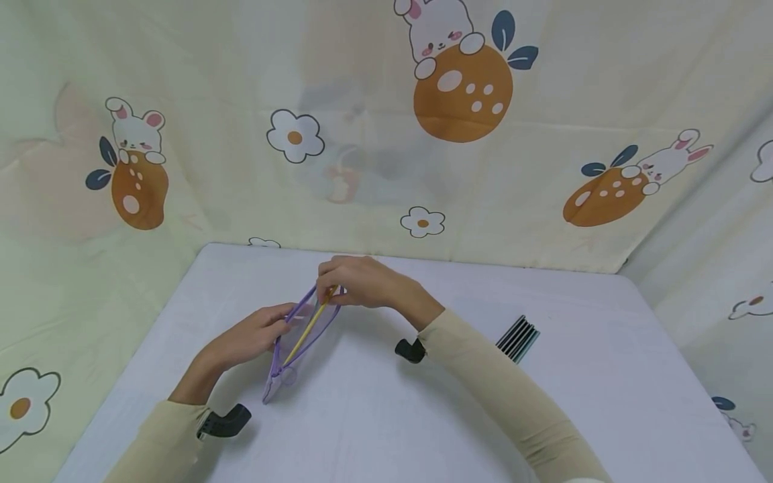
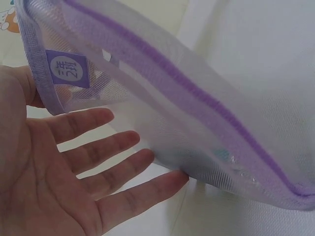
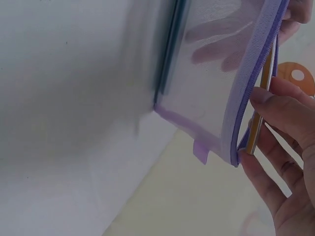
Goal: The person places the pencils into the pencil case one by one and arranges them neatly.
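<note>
A purple mesh zip pouch [image 1: 300, 342] stands tilted over the white table with its mouth open. My left hand [image 1: 258, 334] holds its side; in the left wrist view the thumb goes behind the purple edge band and the fingers stretch out beneath the mesh. My right hand [image 1: 360, 282] pinches a yellow pencil [image 1: 308, 332] between thumb and fingers at the mouth. The pencil [image 3: 261, 105] slants along the zip edge. Dark slim sticks [image 3: 170, 54] lie along the pouch's bottom, seen through the mesh.
Several dark pencils [image 1: 518, 339] lie side by side on the white table [image 1: 374, 416], partly behind the right sleeve [image 1: 501, 389]. A black wrist mount [image 1: 226, 421] juts from the left sleeve, another [image 1: 410, 350] from the right. A printed curtain [image 1: 362, 181] hangs behind the table.
</note>
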`<state>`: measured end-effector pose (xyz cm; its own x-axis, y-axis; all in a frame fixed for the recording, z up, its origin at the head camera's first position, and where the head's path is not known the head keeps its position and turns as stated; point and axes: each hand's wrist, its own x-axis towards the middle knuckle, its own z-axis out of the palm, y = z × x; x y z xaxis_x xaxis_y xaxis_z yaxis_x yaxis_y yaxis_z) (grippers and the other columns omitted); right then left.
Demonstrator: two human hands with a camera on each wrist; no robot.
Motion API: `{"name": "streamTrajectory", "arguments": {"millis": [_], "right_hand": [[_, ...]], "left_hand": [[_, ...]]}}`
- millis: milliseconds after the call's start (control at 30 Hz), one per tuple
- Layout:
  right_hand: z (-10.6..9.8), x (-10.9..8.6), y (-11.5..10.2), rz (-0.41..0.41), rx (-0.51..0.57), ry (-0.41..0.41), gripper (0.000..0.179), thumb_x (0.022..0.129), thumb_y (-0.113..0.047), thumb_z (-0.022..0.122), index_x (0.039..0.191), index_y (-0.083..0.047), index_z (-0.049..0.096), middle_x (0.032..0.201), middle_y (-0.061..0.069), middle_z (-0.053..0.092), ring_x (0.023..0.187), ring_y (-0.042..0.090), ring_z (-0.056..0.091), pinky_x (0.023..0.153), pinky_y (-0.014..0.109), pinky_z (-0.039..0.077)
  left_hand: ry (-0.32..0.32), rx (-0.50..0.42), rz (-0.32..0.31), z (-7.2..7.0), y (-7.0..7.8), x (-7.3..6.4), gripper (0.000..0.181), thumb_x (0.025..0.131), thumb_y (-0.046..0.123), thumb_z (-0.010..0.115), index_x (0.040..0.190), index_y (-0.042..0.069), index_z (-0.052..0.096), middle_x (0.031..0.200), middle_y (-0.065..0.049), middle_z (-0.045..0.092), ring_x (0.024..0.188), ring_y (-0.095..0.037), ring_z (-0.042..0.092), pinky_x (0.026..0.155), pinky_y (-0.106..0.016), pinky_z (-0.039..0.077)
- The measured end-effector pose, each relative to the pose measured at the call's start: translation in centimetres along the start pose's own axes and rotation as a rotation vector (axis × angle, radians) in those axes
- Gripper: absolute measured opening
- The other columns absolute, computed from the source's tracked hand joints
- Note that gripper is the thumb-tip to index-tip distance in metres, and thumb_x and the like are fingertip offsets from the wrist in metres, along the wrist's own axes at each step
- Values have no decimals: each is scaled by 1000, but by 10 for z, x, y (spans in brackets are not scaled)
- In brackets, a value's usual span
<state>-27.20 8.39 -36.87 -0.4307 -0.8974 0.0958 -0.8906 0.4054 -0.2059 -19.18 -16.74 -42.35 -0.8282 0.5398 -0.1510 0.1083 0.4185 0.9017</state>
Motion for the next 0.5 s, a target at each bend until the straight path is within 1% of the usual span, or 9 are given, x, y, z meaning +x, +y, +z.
{"name": "streamTrajectory", "arguments": {"millis": [67,133,200,267,300,400,433,467,500], "right_hand": [[2,0,0,-4,9,9,12,89,-14,78,98,-23,77,102,-12,66,100,8,58,85,20,48],[3,0,1,-4,17,20,16,89,-11,79,101,-22,77,106,-11,66,101,10,56,86,21,48],[3,-1,1,1,17,28,19,88,-9,79,103,-22,77,109,-10,65,103,9,55,87,22,49],[3,-2,1,10,18,31,21,89,-9,78,104,-23,77,111,-11,64,104,9,54,88,22,49],[3,-3,2,13,21,33,21,88,-9,78,104,-23,76,111,-11,64,104,9,54,88,23,49],[1,-9,3,23,25,37,21,90,-10,77,105,-24,76,112,-10,64,104,9,55,88,23,49],[0,-11,3,26,30,39,21,90,-10,77,106,-24,76,112,-9,64,104,9,55,88,23,49],[-1,-14,4,28,34,42,21,90,-11,76,106,-24,76,112,-8,64,105,9,55,88,24,49],[-3,-18,4,31,40,46,21,90,-11,77,107,-24,75,112,-7,65,105,10,55,89,24,49]], "left_hand": [[9,11,0,0,1,0,42,105,11,38,143,0,50,126,-22,55,105,-34,56,77,-41,56],[17,27,4,0,1,0,37,105,11,39,138,0,54,111,-19,56,97,-30,54,74,-40,54],[28,48,6,0,2,0,32,105,12,41,131,0,57,96,-12,51,88,-26,50,71,-40,51],[36,60,6,0,3,0,31,105,12,41,128,1,58,86,-8,44,83,-24,46,69,-41,49],[38,62,3,0,3,0,32,105,12,42,130,1,58,84,-8,41,82,-25,44,68,-41,48],[47,64,-7,0,3,-1,39,105,14,43,140,2,55,99,-14,50,95,-30,49,72,-40,50],[47,64,-5,-1,2,-1,41,105,14,42,143,2,54,108,-17,55,102,-33,52,73,-39,51],[47,66,-3,-1,2,-2,43,105,14,42,146,3,52,119,-19,57,109,-35,53,75,-38,51],[48,69,-3,-1,1,-2,44,106,14,41,147,4,51,122,-20,56,112,-36,53,75,-37,51]]}}
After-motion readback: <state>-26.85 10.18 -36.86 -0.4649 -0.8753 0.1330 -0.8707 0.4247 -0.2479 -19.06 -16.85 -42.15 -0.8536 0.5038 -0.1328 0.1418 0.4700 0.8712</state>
